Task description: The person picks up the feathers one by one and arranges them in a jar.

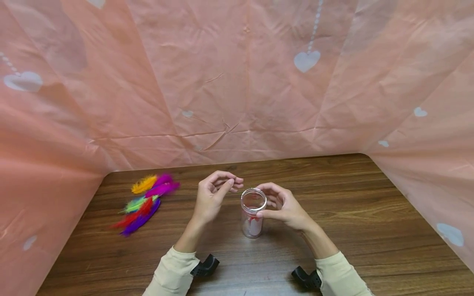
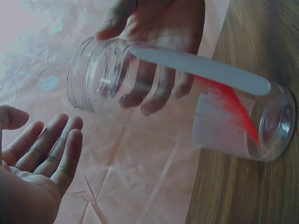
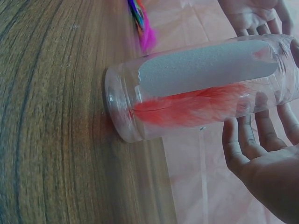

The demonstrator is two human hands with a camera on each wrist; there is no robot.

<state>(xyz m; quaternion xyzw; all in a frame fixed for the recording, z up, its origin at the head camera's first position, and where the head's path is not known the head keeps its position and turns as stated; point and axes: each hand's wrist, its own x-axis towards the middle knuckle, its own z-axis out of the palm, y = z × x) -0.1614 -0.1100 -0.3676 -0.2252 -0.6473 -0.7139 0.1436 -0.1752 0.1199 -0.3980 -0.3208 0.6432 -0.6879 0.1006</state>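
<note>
A clear jar without a lid stands upright on the wooden table, a white label patch on its side. Inside it leans a red feather, its tip near the bottom in the right wrist view. My right hand holds the jar near its rim, thumb on the near side and fingers round the back. Left of the jar mouth, my left hand hovers with loosely bent fingers. In the left wrist view, that left hand has its palm bare and thumb apart from the fingers.
At the table's left lie several loose feathers: an orange one, a magenta one, a green one, a red one and a purple one. A pink sheet with pale hearts encloses the back and sides.
</note>
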